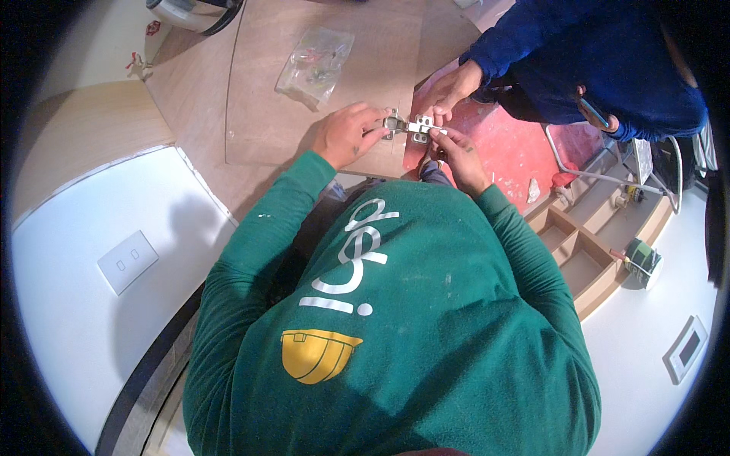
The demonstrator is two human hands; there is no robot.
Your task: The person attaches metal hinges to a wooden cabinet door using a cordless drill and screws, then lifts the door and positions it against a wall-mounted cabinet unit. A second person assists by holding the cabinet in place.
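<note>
A silver cabinet hinge is held between my two hands at the near right edge of a brown wooden board. My left hand pinches its cup end, fingers closed, just over the board. At the other end, my right hand has thumb and fingers closed on the hinge's arm and plate. Another person's hand reaches in from the upper right, its fingertips beside the hinge plate; whether they touch it I cannot tell. A clear plastic bag with small pieces inside lies on the board beyond my left hand.
The other person, in dark blue, stands at upper right with a slim blue object in the other hand. Red floor covering shows below. A compartmented wooden unit and green container are right; a white wall is left.
</note>
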